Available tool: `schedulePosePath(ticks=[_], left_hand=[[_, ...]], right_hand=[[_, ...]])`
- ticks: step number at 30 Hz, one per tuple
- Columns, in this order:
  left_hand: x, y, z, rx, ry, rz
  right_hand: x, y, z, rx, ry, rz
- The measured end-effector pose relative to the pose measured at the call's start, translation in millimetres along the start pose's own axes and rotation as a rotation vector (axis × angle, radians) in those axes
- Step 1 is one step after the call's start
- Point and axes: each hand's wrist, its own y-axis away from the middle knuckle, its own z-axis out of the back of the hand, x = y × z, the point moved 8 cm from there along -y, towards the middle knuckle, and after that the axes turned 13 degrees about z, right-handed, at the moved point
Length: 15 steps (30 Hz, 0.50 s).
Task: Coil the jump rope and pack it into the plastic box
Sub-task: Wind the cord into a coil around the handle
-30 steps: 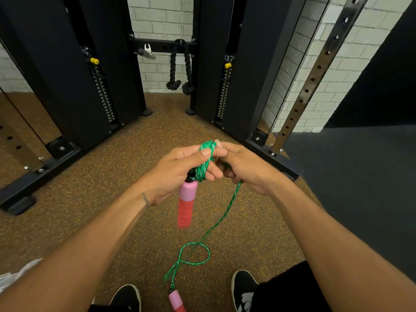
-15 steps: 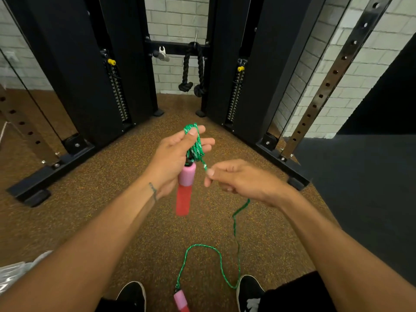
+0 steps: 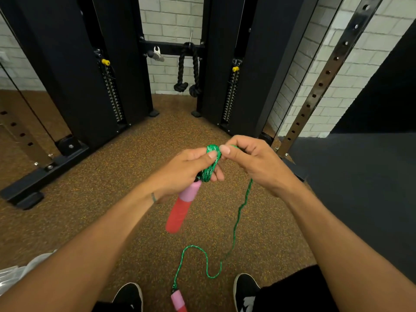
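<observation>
Hands (image 3: 180, 170) — 2 — on 1 green rope (image 3: 210, 164)

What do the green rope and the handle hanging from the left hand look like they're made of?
Rope: seemingly braided synthetic cord, going by its flecked green-and-white weave and limp kinks. Handle: matte red grip, probably foam or soft rubber, with a smoother pink collar, likely plastic.

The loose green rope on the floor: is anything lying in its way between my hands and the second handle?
Nothing visible. The loose rope hangs free from the right hand and curves over bare floor to the second handle, between the two shoes without touching them.
</observation>
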Motion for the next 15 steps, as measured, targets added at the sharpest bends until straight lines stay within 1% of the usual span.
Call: schedulePosePath(ticks=[3, 6, 8, 9, 13, 15], left_hand=[[-3, 3, -4, 0.078, 0.034, 0.002], [-7, 8, -12, 0.172, -0.048, -0.010], [-8, 9, -16, 0.182, -0.072, -0.027], [-9, 9, -15, 0.167, -0.044, -0.036], [-12, 10, -11, 0.147, 0.170, -0.058], [-12, 11, -11, 0.154, 0.234, -0.051]], right_hand=[[-3, -1, 3, -0.050, 0.024, 0.029], [-4, -2, 7, -0.135, 0.004, 0.027], [-7, -2, 13, -0.189, 0.040, 0.007], [-11, -3, 16, -0.200, 0.048, -0.024], [-28, -1, 12, -0.125, -0.032, -0.160], [-32, 1, 6, -0.090, -0.061, -0.210]])
